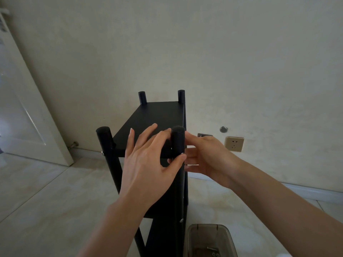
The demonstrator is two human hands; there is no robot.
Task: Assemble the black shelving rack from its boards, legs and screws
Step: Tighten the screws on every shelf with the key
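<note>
Both hands [148,164] around near-right leg [177,141]

Readable text: none anywhere in view.
Rack [156,115]: plain black, no label or brand visible.
Socket [234,144], right of the rack: only slot holes, no markings legible.
Box [209,240], below the socket: no print visible.

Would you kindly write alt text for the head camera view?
Both hands work at the near right leg of an upright black shelving rack: the left hand steadies it at the top board, the right hand pinches beside it. A clear tub with screws sits on the floor.
</note>
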